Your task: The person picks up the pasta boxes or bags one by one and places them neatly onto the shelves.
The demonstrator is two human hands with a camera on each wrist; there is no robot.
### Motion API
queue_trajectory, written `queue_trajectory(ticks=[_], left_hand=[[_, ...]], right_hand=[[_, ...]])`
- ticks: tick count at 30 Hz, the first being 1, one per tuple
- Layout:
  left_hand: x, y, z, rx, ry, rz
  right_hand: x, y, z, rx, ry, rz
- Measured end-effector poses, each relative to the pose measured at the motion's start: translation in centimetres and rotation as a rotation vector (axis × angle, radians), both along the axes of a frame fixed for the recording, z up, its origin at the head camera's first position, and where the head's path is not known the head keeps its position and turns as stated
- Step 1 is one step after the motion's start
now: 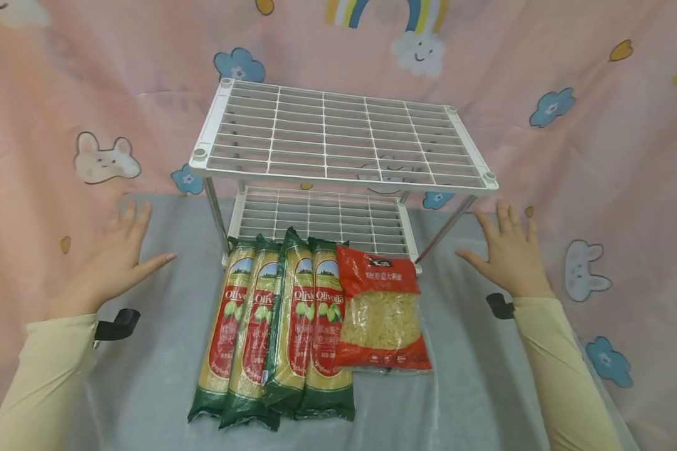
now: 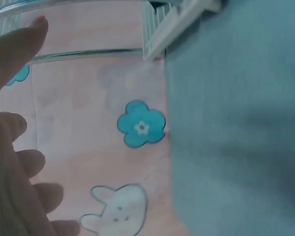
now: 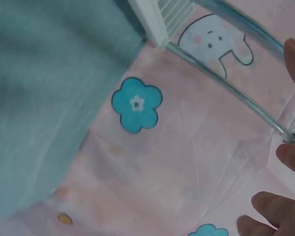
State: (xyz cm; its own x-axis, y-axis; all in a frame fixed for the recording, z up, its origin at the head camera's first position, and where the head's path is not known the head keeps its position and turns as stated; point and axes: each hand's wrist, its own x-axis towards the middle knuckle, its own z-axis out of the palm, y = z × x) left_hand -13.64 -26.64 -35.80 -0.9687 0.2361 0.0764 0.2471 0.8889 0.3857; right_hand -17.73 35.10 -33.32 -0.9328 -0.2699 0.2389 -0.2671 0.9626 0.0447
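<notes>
To the left of a white two-tier wire rack [image 1: 344, 178], my left hand [image 1: 113, 260] is held with fingers spread and touches nothing I can see. My right hand [image 1: 504, 254] is spread likewise on the rack's right side, holding nothing. Between them lie several green-ended spaghetti packs [image 1: 330, 313] side by side, the middle ones overlapping. Beside these is a red bag of short pasta [image 1: 380, 313], with a clear window. The packs' far ends reach the front of the lower shelf [image 1: 316, 213]. In the left wrist view, the thumb [image 2: 19, 49] and curved fingertips show at the left edge.
A grey cloth [image 1: 462, 388] covers the surface under the packs. Behind it hangs a pink curtain [image 1: 163, 94] printed with clouds, rabbits and rainbows. Slim metal posts [image 1: 448, 227] hold the upper shelf above the lower one. Each wrist carries a black strap [image 1: 118, 324].
</notes>
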Motion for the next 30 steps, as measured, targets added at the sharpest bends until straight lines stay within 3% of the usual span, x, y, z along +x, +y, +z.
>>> queue_trajectory(ticks=[5, 12, 24, 30], left_hand=[[-0.3, 1.0, -0.8, 0.284, -0.054, 0.018], [-0.8, 3.4, -2.6, 0.572, -0.003, 0.040], [-2.1, 7.7, -3.3, 0.848, 0.070, 0.134], [-3.0, 8.9, -3.6, 0.898, 0.111, 0.177]], right_hand=[[0.3, -0.3, -0.1, -0.071, 0.041, 0.054], [1.4, -1.1, -0.6, -0.151, 0.019, 0.063], [4.1, -2.1, -2.0, -0.298, -0.084, 0.021], [5.4, -2.9, -2.3, -0.301, -0.073, 0.029]])
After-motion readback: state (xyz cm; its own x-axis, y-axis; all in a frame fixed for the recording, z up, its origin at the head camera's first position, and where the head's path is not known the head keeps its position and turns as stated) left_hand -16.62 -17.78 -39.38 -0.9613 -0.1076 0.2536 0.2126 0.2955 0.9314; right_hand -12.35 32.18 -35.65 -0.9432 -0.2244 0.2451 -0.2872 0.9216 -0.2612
